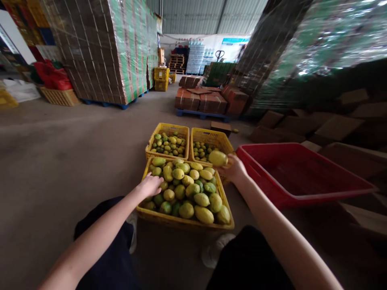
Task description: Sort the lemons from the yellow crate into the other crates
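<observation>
A yellow crate [184,222] in front of me is heaped with yellow and green lemons [186,210]. My right hand [236,171] is closed around the end of a large yellow-green lemon [218,158], held up over the crate's far right corner. At the left side of the same crate, my left hand [152,185] rests on or just above the lemons, its fingers loosely stretched out and nothing visibly gripped. Behind stand two more yellow crates, a left one [148,148] and a right one [225,141], each holding smaller yellow and green lemons.
To my right sits a large red bin [272,193], with cardboard boxes [332,129] piled beyond it. A blue pallet [202,115] carries bundled flat cardboard. Wrapped stacks [90,52] rise on both sides. My shoes [216,249] flank the front crate.
</observation>
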Motion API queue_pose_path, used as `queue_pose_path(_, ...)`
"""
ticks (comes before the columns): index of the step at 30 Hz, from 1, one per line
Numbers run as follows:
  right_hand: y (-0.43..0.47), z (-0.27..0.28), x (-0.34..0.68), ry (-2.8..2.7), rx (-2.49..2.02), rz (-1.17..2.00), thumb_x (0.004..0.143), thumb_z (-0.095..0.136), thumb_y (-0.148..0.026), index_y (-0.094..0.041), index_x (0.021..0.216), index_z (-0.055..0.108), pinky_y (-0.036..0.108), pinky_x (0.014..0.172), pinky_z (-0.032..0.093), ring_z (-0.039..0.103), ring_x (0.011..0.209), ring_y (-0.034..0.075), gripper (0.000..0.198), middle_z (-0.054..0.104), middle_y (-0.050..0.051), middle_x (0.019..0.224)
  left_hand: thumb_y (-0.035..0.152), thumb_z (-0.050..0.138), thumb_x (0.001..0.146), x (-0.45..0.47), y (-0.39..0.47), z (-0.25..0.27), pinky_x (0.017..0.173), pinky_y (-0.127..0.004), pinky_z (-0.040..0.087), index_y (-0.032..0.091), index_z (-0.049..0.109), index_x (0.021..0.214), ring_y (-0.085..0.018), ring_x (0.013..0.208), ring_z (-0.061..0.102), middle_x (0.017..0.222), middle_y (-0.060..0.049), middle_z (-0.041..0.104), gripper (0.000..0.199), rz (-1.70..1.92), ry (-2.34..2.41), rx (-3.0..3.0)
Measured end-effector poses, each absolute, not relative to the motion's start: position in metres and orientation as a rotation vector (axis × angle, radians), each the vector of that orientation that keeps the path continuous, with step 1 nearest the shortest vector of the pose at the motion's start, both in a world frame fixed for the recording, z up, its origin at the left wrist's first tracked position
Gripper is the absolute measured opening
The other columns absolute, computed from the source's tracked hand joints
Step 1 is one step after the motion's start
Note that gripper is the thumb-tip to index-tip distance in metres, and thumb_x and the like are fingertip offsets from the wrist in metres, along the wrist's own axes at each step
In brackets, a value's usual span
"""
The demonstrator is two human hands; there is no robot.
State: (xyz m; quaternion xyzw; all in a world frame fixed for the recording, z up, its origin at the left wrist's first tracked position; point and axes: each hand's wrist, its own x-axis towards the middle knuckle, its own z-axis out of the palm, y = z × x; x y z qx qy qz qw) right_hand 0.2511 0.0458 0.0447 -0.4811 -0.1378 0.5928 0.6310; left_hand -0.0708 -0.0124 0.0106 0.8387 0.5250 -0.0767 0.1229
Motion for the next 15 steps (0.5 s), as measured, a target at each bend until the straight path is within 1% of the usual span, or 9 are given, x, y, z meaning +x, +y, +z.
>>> queue_pose_path(2, 0.073, 0.060, 0.263, -0.303, -1.167, 1.291, 0.088, 0.042, -0.029, -0.023, 0.085, 0.052, 0.032, 0.055, 0.056, 0.064, 0.060, 0.017, 0.012, 0.060, 0.001, 0.069, 0.031, 0.052, 0.087, -0.074, -0.011, 0.010, 0.099, -0.046, 0.043, 0.016, 0.065, 0.113, -0.032, 0.108, 0.065, 0.117, -0.020, 0.069, 0.032, -0.363, 1.582, 2.349)
queue_pose_path(3, 0.077, 0.061, 0.265, -0.325, -1.205, 1.307, 0.089, 0.040, -0.027, -0.022, 0.084, 0.052, 0.032, 0.057, 0.057, 0.066, 0.063, 0.017, 0.015, 0.062, 0.003, 0.072, 0.034, 0.055, 0.086, -0.076, -0.011, 0.010, 0.092, -0.044, 0.047, 0.015, 0.067, 0.109, -0.034, 0.105, 0.066, 0.115, -0.021, 0.069, 0.032, -0.436, 1.597, 2.293)
queue_pose_path(5, 0.071, 0.048, 0.260, -0.450, -1.314, 1.426, 0.089, 0.040, -0.023, -0.019, 0.082, 0.056, 0.033, 0.059, 0.058, 0.067, 0.067, 0.018, 0.018, 0.067, 0.007, 0.077, 0.035, 0.062, 0.081, -0.079, -0.010, 0.006, 0.081, -0.040, 0.051, 0.015, 0.070, 0.101, -0.034, 0.098, 0.069, 0.106, -0.021, 0.072, 0.029, -0.526, 1.610, 2.210)
queue_pose_path(6, 0.064, 0.037, 0.255, -0.569, -1.410, 1.512, 0.089, 0.041, -0.022, -0.017, 0.082, 0.057, 0.033, 0.060, 0.058, 0.068, 0.067, 0.018, 0.018, 0.068, 0.008, 0.078, 0.035, 0.064, 0.080, -0.081, -0.010, 0.004, 0.078, -0.038, 0.052, 0.016, 0.071, 0.098, -0.034, 0.095, 0.069, 0.102, -0.020, 0.073, 0.027, -0.538, 1.607, 2.191)
queue_pose_path(8, 0.050, 0.011, 0.241, -0.710, -1.586, 1.599, 0.086, 0.049, -0.017, -0.015, 0.081, 0.060, 0.035, 0.056, 0.057, 0.066, 0.061, 0.019, 0.012, 0.068, 0.008, 0.073, 0.036, 0.065, 0.079, -0.081, -0.010, -0.001, 0.078, -0.036, 0.051, 0.016, 0.072, 0.097, -0.032, 0.095, 0.069, 0.101, -0.019, 0.073, 0.027, -0.523, 1.584, 2.180)
queue_pose_path(10, 0.043, -0.013, 0.225, -0.796, -1.700, 1.582, 0.082, 0.056, -0.013, -0.015, 0.079, 0.060, 0.033, 0.054, 0.055, 0.061, 0.054, 0.016, 0.005, 0.065, 0.004, 0.065, 0.036, 0.063, 0.082, -0.079, -0.011, -0.003, 0.080, -0.036, 0.051, 0.017, 0.071, 0.100, -0.031, 0.097, 0.069, 0.104, -0.018, 0.073, 0.028, -0.467, 1.543, 2.195)
queue_pose_path(11, 0.043, -0.022, 0.217, -0.832, -1.724, 1.551, 0.080, 0.058, -0.011, -0.015, 0.078, 0.059, 0.031, 0.055, 0.054, 0.058, 0.052, 0.013, 0.005, 0.063, 0.001, 0.063, 0.037, 0.061, 0.082, -0.077, -0.010, -0.004, 0.081, -0.036, 0.051, 0.017, 0.071, 0.101, -0.031, 0.098, 0.068, 0.105, -0.018, 0.073, 0.028, -0.434, 1.522, 2.203)
queue_pose_path(13, 0.048, -0.036, 0.200, -0.887, -1.719, 1.484, 0.077, 0.061, -0.005, -0.018, 0.076, 0.058, 0.029, 0.062, 0.054, 0.055, 0.054, 0.010, 0.013, 0.058, -0.005, 0.060, 0.037, 0.060, 0.083, -0.076, -0.010, -0.002, 0.082, -0.037, 0.050, 0.018, 0.071, 0.100, -0.031, 0.098, 0.068, 0.104, -0.016, 0.073, 0.027, -0.379, 1.495, 2.214)
queue_pose_path(15, 0.056, -0.046, 0.181, -0.992, -1.640, 1.388, 0.072, 0.065, 0.000, -0.021, 0.075, 0.059, 0.028, 0.073, 0.053, 0.058, 0.065, 0.012, 0.022, 0.055, -0.006, 0.063, 0.036, 0.060, 0.084, -0.076, -0.008, 0.000, 0.082, -0.038, 0.051, 0.018, 0.070, 0.097, -0.031, 0.098, 0.068, 0.103, -0.017, 0.073, 0.025, -0.345, 1.487, 2.217)
